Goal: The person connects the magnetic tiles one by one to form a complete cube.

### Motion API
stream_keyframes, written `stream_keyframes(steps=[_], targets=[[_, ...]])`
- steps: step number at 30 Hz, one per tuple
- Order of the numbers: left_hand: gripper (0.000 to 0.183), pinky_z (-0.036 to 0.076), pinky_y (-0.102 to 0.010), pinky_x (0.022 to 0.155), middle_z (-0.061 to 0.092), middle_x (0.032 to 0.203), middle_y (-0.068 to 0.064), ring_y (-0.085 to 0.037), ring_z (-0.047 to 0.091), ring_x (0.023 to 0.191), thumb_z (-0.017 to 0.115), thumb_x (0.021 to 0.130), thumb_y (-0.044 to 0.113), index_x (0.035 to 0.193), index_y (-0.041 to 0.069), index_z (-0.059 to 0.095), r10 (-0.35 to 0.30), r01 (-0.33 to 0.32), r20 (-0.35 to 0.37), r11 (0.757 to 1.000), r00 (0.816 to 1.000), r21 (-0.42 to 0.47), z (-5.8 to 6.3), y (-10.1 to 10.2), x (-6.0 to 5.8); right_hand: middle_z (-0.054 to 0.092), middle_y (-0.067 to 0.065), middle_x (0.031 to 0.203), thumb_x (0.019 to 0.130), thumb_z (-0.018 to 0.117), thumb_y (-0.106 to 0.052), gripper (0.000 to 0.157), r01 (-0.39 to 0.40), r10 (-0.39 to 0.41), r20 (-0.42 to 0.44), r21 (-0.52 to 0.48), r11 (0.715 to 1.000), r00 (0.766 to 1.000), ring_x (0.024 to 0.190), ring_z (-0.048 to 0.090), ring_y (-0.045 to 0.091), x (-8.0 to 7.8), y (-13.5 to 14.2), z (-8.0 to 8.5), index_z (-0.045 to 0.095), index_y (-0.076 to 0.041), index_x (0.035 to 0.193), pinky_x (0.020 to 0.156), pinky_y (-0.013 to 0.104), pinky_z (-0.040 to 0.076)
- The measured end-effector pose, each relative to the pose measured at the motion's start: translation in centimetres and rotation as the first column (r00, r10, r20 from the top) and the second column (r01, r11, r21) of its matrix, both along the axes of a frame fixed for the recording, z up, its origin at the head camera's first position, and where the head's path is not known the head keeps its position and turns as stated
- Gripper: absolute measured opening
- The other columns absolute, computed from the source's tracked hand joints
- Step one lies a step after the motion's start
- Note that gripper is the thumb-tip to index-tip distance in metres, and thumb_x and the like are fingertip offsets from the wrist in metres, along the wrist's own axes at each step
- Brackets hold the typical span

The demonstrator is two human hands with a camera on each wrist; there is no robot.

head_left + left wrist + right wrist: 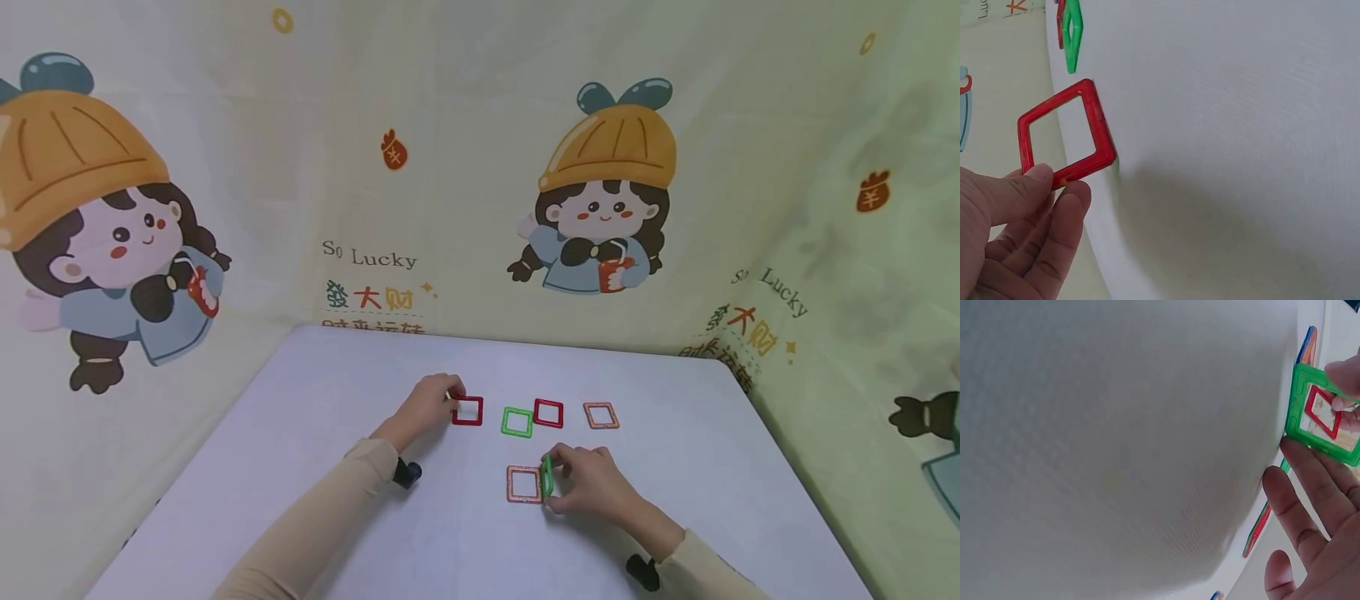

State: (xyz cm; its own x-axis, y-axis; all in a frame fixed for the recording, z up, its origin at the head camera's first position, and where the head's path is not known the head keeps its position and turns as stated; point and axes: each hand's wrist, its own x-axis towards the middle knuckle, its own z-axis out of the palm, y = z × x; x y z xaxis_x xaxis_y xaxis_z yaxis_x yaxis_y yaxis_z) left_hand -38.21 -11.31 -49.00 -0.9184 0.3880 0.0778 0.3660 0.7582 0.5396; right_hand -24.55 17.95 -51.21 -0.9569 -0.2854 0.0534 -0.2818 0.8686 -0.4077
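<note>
Your left hand [426, 406] is pinching a red square frame [467, 411] lying on the white table [300, 433]; your right hand [588, 483] is gripping a green frame [547, 476] upright beside an orange frame [524, 484]. The backdrop [450, 167] is reading "So Lucky".

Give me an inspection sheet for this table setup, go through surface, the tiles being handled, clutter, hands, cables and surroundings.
Surface: white table, flat.
Job's things: red square tile pinched at its edge by the left hand; green square tile held upright against the right edge of a flat orange square tile.
Clutter: spare tiles lying flat: green, red, orange.
Hands: left hand pinches the red tile; right hand holds the upright green tile.
Cables: nothing seen; a dark wrist strap on each arm.
Surroundings: cream cartoon-print cloth behind and beside the table.
</note>
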Motion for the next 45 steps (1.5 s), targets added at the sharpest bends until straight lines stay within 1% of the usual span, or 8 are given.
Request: stream_keyframes(steps=[6, 10, 14, 19, 24, 28, 36, 45], targets=[[0.010, 0.054, -0.032, 0.077, 0.069, 0.092, 0.000, -0.015, 0.060, 0.086, 0.076, 0.092, 0.005, 0.097, 0.013, 0.073, -0.036, 0.036, -0.016, 0.999, 0.999, 0.026, 0.0, -0.1, 0.5, 0.070, -0.016, 0.094, 0.066, 0.095, -0.035, 0.050, 0.049, -0.049, -0.010, 0.003, 0.999, 0.999, 0.087, 0.061, 0.005, 1.0, -0.2, 0.1, 0.068, -0.025, 0.108, 0.085, 0.041, 0.037], [0.010, 0.054, -0.032, 0.077, 0.069, 0.093, 0.002, -0.015, 0.061, 0.086, 0.076, 0.093, 0.006, 0.098, 0.014, 0.074, -0.048, 0.049, -0.028, 0.998, 0.998, 0.039, 0.2, 0.0, 0.8, 0.069, -0.019, 0.095, 0.067, 0.095, -0.034, 0.048, 0.056, -0.056, -0.028, -0.001, 0.998, 0.998, 0.089, 0.061, 0.004, 1.2, -0.4, 0.2, 0.069, -0.026, 0.106, 0.086, 0.041, 0.037], [0.011, 0.055, -0.032, 0.079, 0.069, 0.096, 0.003, -0.015, 0.061, 0.089, 0.076, 0.094, 0.009, 0.101, 0.016, 0.075, -0.062, 0.062, -0.015, 0.997, 0.998, 0.054, 0.6, 0.4, 1.2, 0.071, -0.018, 0.097, 0.068, 0.094, -0.034, 0.046, 0.057, -0.057, -0.032, -0.003, 0.998, 0.998, 0.090, 0.061, 0.004, 1.1, -0.8, 0.3, 0.069, -0.026, 0.107, 0.088, 0.042, 0.037], [0.011, 0.054, -0.031, 0.078, 0.070, 0.098, 0.004, -0.014, 0.061, 0.089, 0.075, 0.094, 0.010, 0.103, 0.017, 0.075, -0.117, 0.116, 0.014, 0.991, 0.993, 0.062, 1.3, 1.3, 2.5, 0.071, -0.016, 0.098, 0.068, 0.094, -0.034, 0.047, 0.069, -0.069, 0.004, 0.000, 0.998, 0.998, 0.092, 0.061, 0.006, 1.2, -1.3, 0.4, 0.070, -0.024, 0.107, 0.088, 0.043, 0.036], [0.011, 0.054, -0.028, 0.076, 0.070, 0.098, 0.004, -0.013, 0.061, 0.088, 0.075, 0.094, 0.010, 0.103, 0.015, 0.076, -0.172, 0.171, 0.003, 0.982, 0.985, 0.082, 1.7, 2.3, 3.8, 0.071, -0.015, 0.098, 0.068, 0.095, -0.036, 0.049, 0.075, -0.075, 0.018, 0.006, 0.997, 0.997, 0.093, 0.061, 0.007, 1.4, -1.5, 0.5, 0.071, -0.023, 0.109, 0.090, 0.046, 0.036], [0.011, 0.053, -0.025, 0.075, 0.069, 0.097, 0.006, -0.011, 0.060, 0.088, 0.075, 0.094, 0.010, 0.102, 0.017, 0.076, -0.185, 0.185, -0.002, 0.979, 0.983, 0.086, 1.7, 3.0, 4.5, 0.070, -0.015, 0.095, 0.068, 0.095, -0.037, 0.051, 0.081, -0.081, 0.022, 0.012, 0.997, 0.996, 0.091, 0.060, 0.007, 1.6, -1.7, 0.5, 0.072, -0.021, 0.111, 0.092, 0.048, 0.036], [0.011, 0.052, -0.022, 0.072, 0.069, 0.094, 0.008, -0.007, 0.060, 0.084, 0.077, 0.093, 0.010, 0.098, 0.019, 0.075, -0.239, 0.240, -0.031, 0.967, 0.971, 0.087, 1.3, 4.1, 5.6, 0.068, -0.015, 0.091, 0.068, 0.095, -0.038, 0.052, 0.086, -0.086, 0.034, 0.016, 0.996, 0.996, 0.088, 0.059, 0.007, 1.8, -1.6, 0.4, 0.073, -0.019, 0.112, 0.095, 0.051, 0.036], [0.013, 0.052, -0.020, 0.074, 0.067, 0.092, 0.011, -0.005, 0.060, 0.084, 0.078, 0.092, 0.010, 0.099, 0.020, 0.076, -0.254, 0.253, -0.003, 0.961, 0.967, 0.116, 0.6, 5.0, 7.0, 0.068, -0.015, 0.090, 0.069, 0.094, -0.036, 0.052, 0.062, -0.062, 0.004, 0.018, 0.998, 0.998, 0.086, 0.059, 0.006, 2.1, -1.5, 0.5, 0.073, -0.015, 0.112, 0.097, 0.052, 0.037]])
